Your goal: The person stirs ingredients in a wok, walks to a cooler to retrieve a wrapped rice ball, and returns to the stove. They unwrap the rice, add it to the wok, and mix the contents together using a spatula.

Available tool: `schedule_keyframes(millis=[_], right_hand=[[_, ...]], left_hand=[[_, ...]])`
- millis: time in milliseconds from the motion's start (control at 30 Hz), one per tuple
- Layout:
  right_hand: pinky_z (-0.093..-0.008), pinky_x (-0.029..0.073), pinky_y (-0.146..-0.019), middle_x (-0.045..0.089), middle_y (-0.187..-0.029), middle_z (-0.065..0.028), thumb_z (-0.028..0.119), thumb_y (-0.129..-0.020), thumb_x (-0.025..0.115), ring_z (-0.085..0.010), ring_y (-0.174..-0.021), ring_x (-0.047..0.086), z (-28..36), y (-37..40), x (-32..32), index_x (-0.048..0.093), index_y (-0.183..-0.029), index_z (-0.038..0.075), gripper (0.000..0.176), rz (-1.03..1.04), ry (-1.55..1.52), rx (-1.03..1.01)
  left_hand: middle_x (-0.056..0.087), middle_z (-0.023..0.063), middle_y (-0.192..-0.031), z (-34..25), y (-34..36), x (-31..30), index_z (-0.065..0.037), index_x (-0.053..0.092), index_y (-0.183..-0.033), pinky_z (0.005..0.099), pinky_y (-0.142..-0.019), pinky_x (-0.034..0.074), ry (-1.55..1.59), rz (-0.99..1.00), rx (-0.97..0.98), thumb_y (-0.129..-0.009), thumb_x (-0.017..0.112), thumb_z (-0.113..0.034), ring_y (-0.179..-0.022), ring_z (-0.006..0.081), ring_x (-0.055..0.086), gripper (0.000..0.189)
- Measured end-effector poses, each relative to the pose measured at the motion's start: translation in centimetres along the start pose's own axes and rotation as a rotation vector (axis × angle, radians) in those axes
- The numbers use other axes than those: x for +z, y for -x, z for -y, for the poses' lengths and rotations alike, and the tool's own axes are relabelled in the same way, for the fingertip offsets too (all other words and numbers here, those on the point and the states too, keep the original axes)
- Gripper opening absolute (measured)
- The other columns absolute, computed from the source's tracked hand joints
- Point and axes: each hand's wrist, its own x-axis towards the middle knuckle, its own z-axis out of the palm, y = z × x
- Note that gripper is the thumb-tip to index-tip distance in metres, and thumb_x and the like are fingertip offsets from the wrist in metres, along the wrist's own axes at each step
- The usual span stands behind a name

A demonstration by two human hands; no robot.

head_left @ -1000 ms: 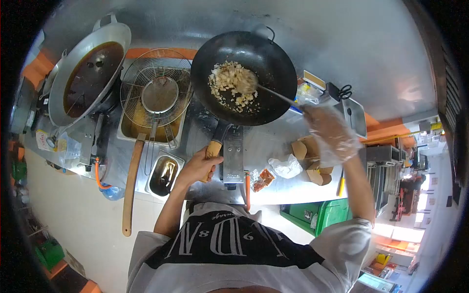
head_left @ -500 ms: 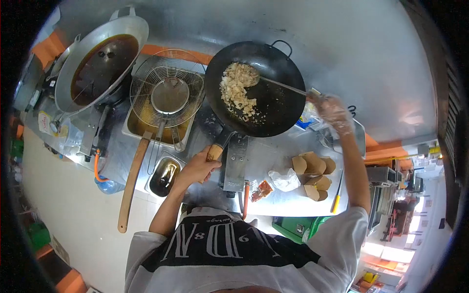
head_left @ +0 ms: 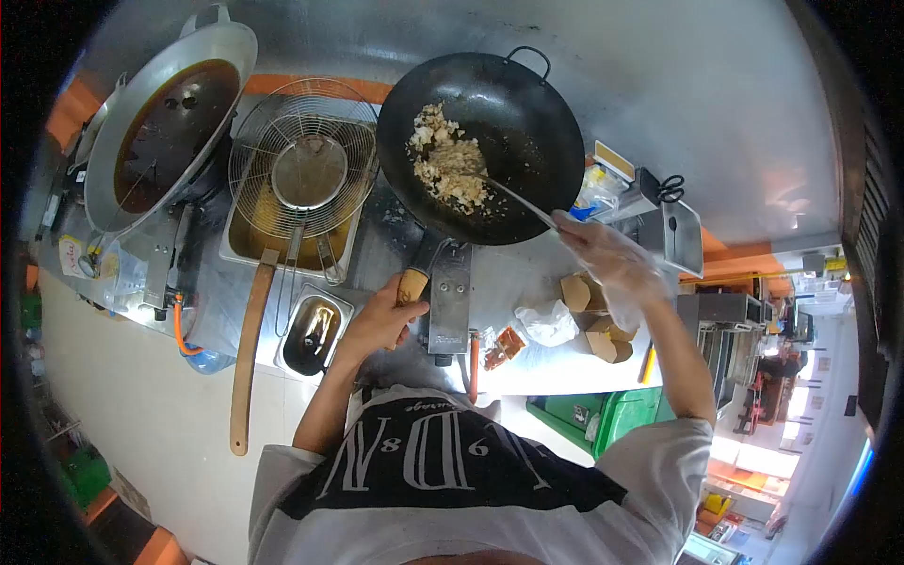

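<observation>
A dark wok (head_left: 527,118) sits on the stove, with fried rice (head_left: 443,155) gathered on its left and lower side. My bare left hand (head_left: 381,323) is closed around the wok's wooden handle (head_left: 412,285). Over the wok's lower right rim, my right hand (head_left: 614,256), in a clear plastic glove, grips a metal ladle (head_left: 521,201). The ladle's head is in the rice and mostly covered by it.
On the left stands a large pan of dark liquid (head_left: 235,47). Wire strainers (head_left: 311,171) rest over an oil tray (head_left: 231,247). Below the right arm lie open cardboard boxes (head_left: 607,347), a white crumpled bag (head_left: 546,323) and sauce packets (head_left: 506,348). Scissors (head_left: 669,188) are at the right.
My right hand has come left and down, bringing the ladle lower into the rice. The rice is more broken up and spread. My left hand stays on the wok handle; the view shifted slightly.
</observation>
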Motion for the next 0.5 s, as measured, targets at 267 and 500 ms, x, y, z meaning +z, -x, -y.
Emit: schedule_keyframes(millis=[267,500], right_hand=[[-0.0392,0.056,-0.075,0.07,-0.096,-0.0217,0.013,-0.101,0.052,-0.0273,-0.082,0.073,2.0,1.3,3.4,0.049,-0.145,-0.001,0.047,-0.1,0.582,-0.289],[-0.0396,0.055,-0.087,0.068,-0.115,-0.0157,0.021,-0.099,0.06,-0.0296,-0.1,0.072,-0.5,1.5,8.6,0.054,-0.147,0.01,0.05,0.132,0.845,-0.278]], left_hand=[[0.053,0.0009,-0.072,1.1,-0.3,0.4,-0.01,0.045,-0.136,0.027,-0.039,0.04,0.046,0.032,-0.024,-0.094,0.073,-0.019,-0.049,0.0094,0.051,0.051],[0.053,0.0015,-0.075,1.1,-0.5,-0.1,-0.01,0.046,-0.136,0.0265,-0.039,0.041,0.056,0.032,-0.004,-0.095,0.072,-0.017,-0.049,0.0092,0.051,0.049]])
